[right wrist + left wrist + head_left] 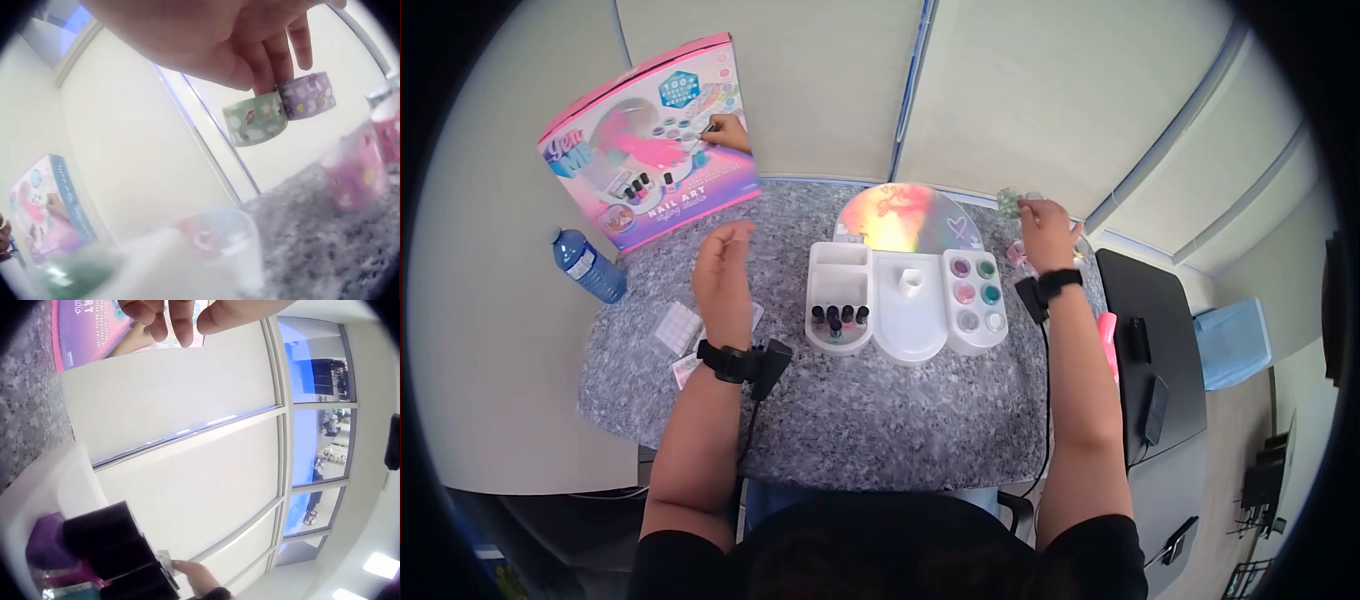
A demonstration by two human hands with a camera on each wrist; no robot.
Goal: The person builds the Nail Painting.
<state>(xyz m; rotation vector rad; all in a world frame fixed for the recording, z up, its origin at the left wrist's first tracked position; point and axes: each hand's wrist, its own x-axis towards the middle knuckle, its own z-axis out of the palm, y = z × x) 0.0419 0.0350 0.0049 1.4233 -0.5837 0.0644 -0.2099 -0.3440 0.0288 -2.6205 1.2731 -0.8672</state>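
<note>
One green roll (pixel 256 120) and one purple roll (pixel 307 97), touching, gripped by the right hand (pixel 1048 234), off the tray's (pixel 910 328) right rear; probably paired so one grip manages both. Left hand (pixel 724 268), left of the tray, loosely curled, holding nothing.

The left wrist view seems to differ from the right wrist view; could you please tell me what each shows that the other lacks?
Only the left wrist view shows the black-capped polish bottles and two bright ceiling lights. Only the right wrist view shows the pink rolls and the pattern on the green roll. Both show the right hand, the nail art box and the speckled tabletop.
</note>
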